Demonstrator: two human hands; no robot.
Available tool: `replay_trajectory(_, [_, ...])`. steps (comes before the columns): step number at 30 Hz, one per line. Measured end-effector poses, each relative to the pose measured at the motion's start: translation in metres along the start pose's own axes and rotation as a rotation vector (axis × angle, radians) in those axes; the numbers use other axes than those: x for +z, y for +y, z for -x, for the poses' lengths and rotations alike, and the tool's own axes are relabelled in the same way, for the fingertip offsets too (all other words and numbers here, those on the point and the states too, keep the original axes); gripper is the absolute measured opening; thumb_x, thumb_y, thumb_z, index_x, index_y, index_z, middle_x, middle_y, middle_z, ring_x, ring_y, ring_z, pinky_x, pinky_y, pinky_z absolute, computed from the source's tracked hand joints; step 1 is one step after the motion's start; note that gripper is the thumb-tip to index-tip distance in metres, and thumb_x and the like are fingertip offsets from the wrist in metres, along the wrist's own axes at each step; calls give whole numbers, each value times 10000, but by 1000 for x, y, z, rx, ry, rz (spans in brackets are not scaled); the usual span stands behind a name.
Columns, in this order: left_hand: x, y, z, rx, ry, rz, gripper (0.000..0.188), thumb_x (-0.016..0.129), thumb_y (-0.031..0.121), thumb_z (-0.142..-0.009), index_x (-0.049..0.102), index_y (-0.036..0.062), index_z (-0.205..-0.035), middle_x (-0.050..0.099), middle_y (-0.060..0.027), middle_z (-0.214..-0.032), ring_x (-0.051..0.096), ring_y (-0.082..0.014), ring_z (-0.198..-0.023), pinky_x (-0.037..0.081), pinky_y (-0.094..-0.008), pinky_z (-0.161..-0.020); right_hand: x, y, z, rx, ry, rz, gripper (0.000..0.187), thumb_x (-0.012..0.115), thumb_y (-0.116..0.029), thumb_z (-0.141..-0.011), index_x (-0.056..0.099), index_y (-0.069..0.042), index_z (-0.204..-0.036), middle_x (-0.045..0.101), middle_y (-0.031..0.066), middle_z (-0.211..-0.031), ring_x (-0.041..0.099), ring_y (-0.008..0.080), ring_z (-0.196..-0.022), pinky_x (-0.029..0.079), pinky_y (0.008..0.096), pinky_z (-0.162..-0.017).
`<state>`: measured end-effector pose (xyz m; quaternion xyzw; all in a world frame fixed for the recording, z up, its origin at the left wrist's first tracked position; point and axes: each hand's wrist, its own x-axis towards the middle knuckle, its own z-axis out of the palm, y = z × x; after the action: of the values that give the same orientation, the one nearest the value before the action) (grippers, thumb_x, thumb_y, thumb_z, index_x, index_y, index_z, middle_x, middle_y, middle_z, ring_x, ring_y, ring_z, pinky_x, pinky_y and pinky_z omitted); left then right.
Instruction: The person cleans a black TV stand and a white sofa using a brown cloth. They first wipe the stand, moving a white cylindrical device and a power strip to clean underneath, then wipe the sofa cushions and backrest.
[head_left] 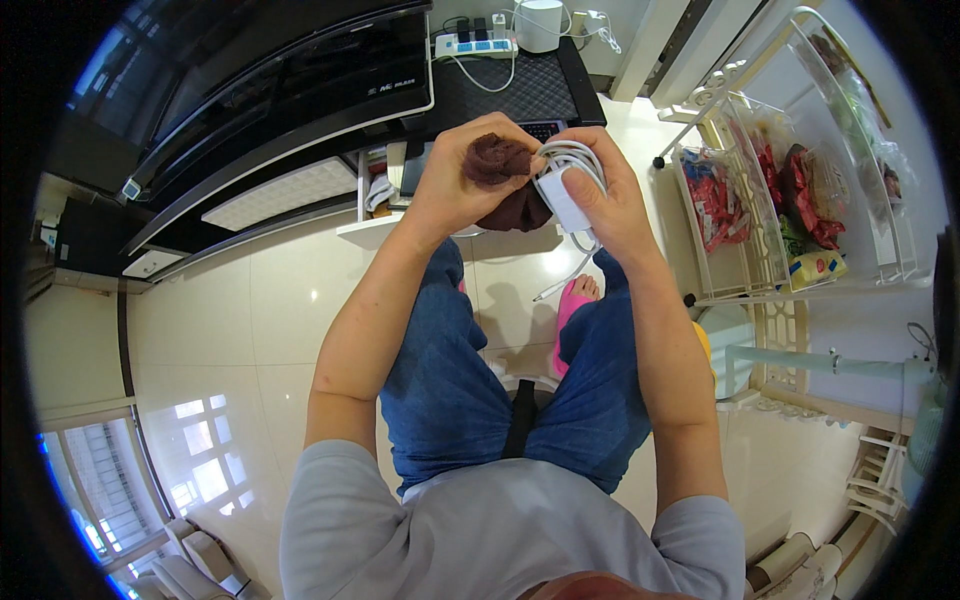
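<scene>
In my left hand (458, 178) is a bunched dark brown cloth (497, 160), with the fingers wrapped round it and part of it hanging below. My right hand (615, 195) grips a white charger (563, 203) together with its coiled white cable (578, 155). One cable end dangles down over the floor, its plug tip showing near my foot. Both hands are close together at chest height, the left fingertips next to the coil. Whether they touch it I cannot tell.
Ahead stands a black cabinet (530, 95) with a power strip (474, 46) and a white device (538, 25) on it. An open drawer (372, 228) holds several items. To the right is a white wheeled rack (740, 290) with snack packets (715, 205). A television (300, 90) is at left.
</scene>
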<state>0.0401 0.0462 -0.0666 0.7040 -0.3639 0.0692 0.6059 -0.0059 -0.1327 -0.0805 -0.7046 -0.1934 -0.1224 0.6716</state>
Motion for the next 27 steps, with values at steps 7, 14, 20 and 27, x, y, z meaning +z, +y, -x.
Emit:
replay_trajectory(7, [-2, 3, -1, -415, -10, 368, 216, 781, 154, -758, 674, 36, -904, 665, -26, -825, 603, -97, -813, 473, -236, -756, 5, -3, 0, -25, 71, -110, 255, 477, -246, -976, 543, -43, -1115, 600, 45, -991, 552, 95, -907, 446, 238, -806])
replay_trajectory(14, [10, 3, 5, -291, -54, 424, 439, 810, 176, -724, 598, 29, -1079, 660, -43, -913, 609, -105, -831, 487, -249, -779, 2, -5, -8, -92, 250, -138, 251, 410, -224, -1000, 538, -46, -1122, 601, 51, -989, 553, 80, -895, 450, 214, -763])
replay_trajectory(20, [26, 3, 3, -331, -11, 329, 427, 829, 158, -702, 566, 24, -1009, 649, -40, -853, 603, -99, -808, 488, -247, -767, 5, 3, -7, -92, 260, -27, 302, 398, -248, -1004, 575, -78, -1180, 580, 12, -986, 542, 85, -854, 444, 230, -761])
replay_trajectory(27, [28, 3, -1, -294, 195, 212, 368, 831, 155, -698, 596, -1, -935, 650, -53, -860, 598, -100, -801, 494, -245, -764, 8, 1, -8, -80, 211, -7, 528, 374, -397, -996, 350, -93, -1427, 441, 85, -1351, 473, 169, -1171, 384, 278, -963])
